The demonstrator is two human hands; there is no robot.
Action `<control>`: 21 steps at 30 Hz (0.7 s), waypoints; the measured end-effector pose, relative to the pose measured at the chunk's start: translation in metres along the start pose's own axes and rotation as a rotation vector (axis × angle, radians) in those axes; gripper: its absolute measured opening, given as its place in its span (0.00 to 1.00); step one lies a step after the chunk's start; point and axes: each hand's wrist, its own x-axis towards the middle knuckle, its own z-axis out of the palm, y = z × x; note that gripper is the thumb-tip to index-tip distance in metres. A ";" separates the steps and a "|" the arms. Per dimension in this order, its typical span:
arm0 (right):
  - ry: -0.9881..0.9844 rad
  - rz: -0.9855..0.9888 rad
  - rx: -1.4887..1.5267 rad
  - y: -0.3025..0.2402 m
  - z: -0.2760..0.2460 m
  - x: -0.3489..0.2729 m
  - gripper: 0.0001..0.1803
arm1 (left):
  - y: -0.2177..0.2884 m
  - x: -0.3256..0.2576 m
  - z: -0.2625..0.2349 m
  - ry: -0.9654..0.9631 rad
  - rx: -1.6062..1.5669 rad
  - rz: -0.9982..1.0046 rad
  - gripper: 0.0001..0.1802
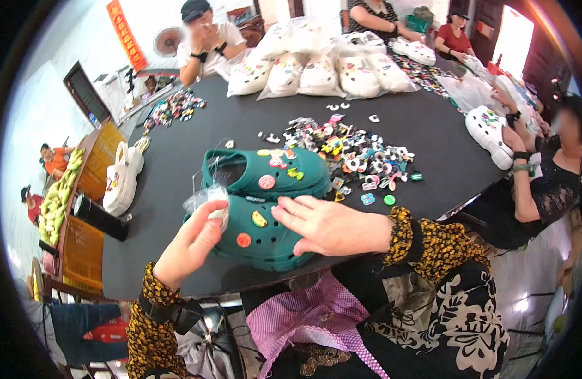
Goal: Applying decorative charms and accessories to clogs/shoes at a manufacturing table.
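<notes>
Two green clogs (pixel 248 188) sit side by side on the black table (pixel 442 183), toes toward three o'clock. At eight o'clock, the left hand (pixel 193 243) pinches a crumpled clear wrap (pixel 204 198); the whitish piece with it is too indistinct to identify. At four o'clock, the right hand (pixel 335 227), fingers extended, gripping nothing, rests on the front clog (pixel 259 245), presumably steadying it. Uppers: smooth, rounded, perforated; raised charms (pixel 259 218) fitted. Loose charms (pixel 351 151), small and irregular, heap at two o'clock, presumably within reach.
</notes>
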 end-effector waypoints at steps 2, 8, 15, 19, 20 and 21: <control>0.015 0.001 -0.004 -0.001 0.003 0.002 0.40 | -0.023 0.005 -0.003 0.038 -0.557 -0.083 0.24; 0.057 -0.033 0.032 0.003 0.001 0.002 0.39 | 0.001 0.012 0.019 0.229 -0.203 -0.040 0.15; -0.006 -0.045 -0.074 0.009 -0.028 0.016 0.28 | -0.003 -0.027 0.001 0.661 0.071 0.164 0.10; 0.081 -0.108 -0.159 0.018 -0.052 0.034 0.23 | -0.004 -0.054 -0.007 0.739 0.086 0.119 0.10; 0.086 -0.128 -0.165 0.019 -0.057 0.044 0.23 | -0.009 -0.062 -0.007 0.769 0.117 0.078 0.10; -0.012 -0.097 -0.118 0.018 -0.065 0.056 0.22 | -0.021 -0.068 -0.007 0.774 0.121 0.089 0.10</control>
